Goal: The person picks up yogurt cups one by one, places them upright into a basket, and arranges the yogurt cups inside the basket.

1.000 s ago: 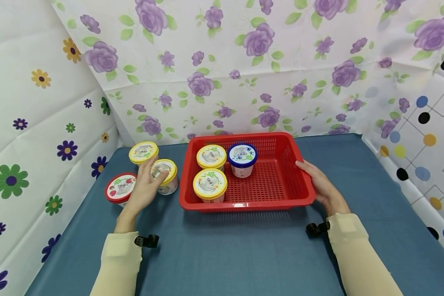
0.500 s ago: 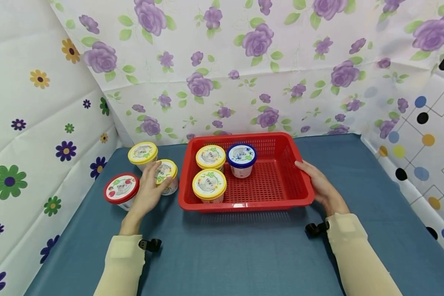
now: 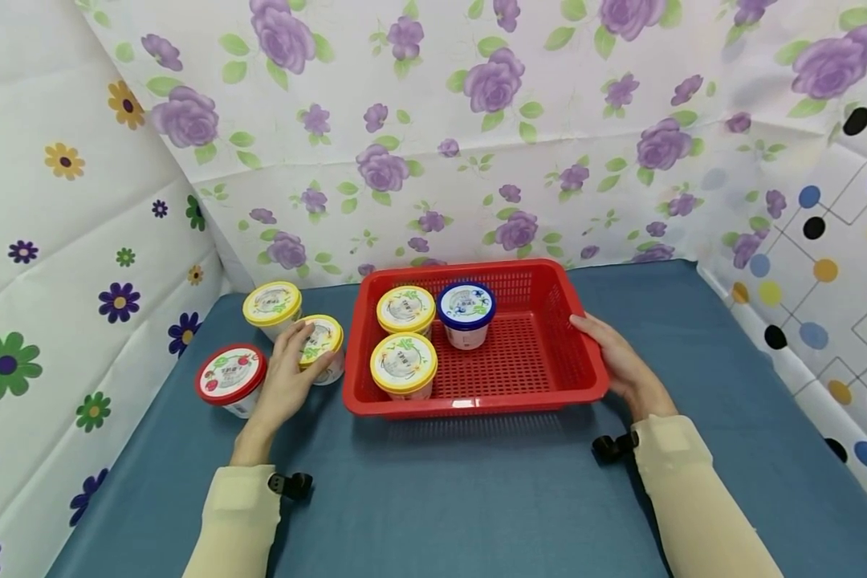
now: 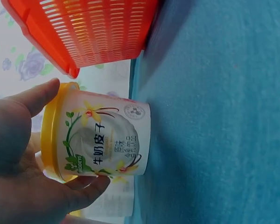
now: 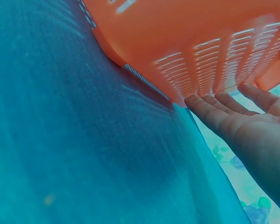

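A yellow-lidded tub [image 3: 321,337] with a floral label stands on the blue cloth, left of the red plastic basket [image 3: 470,405]. My left hand [image 3: 289,385] holds it, thumb at the lid on one side and fingers round the other; the left wrist view shows the same tub [image 4: 102,135] close up. At the basket's right end, my right hand [image 3: 624,369] holds the rim. Its fingers [image 5: 207,112] lie against the slotted outer wall in the right wrist view. Inside the basket are two yellow-lidded tubs [image 3: 405,365] and a blue-lidded tub [image 3: 466,309].
Behind the left hand stands another yellow-lidded tub [image 3: 272,305]. A red-lidded tub [image 3: 231,376] is just left of that hand. Patterned cloth walls [image 3: 433,144] enclose the blue cloth-covered table [image 3: 477,498] at the back and both sides.
The left hand has shifted slightly right, away from the red-lidded tub, and closed round the near yellow-lidded tub. The right hand stays at the basket's rim. The head view has shifted slightly.
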Demonstrator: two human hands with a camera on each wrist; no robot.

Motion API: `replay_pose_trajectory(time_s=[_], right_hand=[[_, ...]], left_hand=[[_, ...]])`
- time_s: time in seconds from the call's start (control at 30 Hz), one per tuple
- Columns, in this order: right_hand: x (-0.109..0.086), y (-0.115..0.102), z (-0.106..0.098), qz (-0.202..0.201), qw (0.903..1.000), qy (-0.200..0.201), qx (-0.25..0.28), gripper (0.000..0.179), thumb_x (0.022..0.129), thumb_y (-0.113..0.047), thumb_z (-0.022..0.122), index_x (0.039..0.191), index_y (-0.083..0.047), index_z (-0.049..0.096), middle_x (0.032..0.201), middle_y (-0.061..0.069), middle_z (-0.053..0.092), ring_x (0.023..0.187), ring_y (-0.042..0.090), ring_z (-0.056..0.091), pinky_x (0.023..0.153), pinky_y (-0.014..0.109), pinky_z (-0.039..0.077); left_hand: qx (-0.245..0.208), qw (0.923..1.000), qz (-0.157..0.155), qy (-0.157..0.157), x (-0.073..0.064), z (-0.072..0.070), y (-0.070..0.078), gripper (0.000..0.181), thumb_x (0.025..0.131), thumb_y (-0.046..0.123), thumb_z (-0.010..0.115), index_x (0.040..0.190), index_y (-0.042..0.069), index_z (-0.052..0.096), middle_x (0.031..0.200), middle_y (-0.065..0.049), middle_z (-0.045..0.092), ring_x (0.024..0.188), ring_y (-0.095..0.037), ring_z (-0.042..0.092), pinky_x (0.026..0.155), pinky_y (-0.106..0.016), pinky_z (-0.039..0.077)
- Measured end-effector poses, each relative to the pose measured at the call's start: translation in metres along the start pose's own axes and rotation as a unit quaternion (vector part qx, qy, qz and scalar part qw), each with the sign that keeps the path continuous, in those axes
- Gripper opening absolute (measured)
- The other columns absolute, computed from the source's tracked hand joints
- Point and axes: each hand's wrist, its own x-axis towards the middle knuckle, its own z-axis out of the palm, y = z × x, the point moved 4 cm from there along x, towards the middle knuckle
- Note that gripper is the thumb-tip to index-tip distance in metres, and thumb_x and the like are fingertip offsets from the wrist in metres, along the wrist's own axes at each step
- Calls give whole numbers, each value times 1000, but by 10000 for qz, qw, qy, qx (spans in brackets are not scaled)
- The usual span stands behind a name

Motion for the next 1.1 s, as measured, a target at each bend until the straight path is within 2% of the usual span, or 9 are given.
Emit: replay_pose_trajectory(time_s=[0.3,0.57,0.8,1.1], right_hand=[[1,1,-1,25,10000,26,-70,59,113,-34,42,165,-12,23,142,22,57,111,29,71,87,47,61],[1,1,-1,9,9999,70,-120,60,113,-35,42,166,-13,22,144,23,55,113,30,70,88,48,60],[0,2,-2,-14,9999,101,-94,60,113,-35,42,166,-13,22,143,23,56,113,30,70,87,48,61],[0,1,0,-30,9999,52,-97,59,113,-35,42,165,-14,24,146,25,53,115,34,69,89,50,59]], left_hand=[[386,9992,57,50,0,-2,-2,74,101,30,71,160,0,37,166,-21,25,151,-43,24,118,-66,28],[263,9996,65,15,2,-1,-4,76,99,26,73,160,-1,36,165,-23,25,149,-46,26,117,-67,29],[169,9998,-45,-47,2,-1,0,76,102,35,69,160,0,35,167,-21,23,151,-43,23,117,-67,29],[224,9997,-20,50,4,-1,-3,75,103,35,67,160,-1,35,166,-21,24,152,-42,23,118,-65,27]])
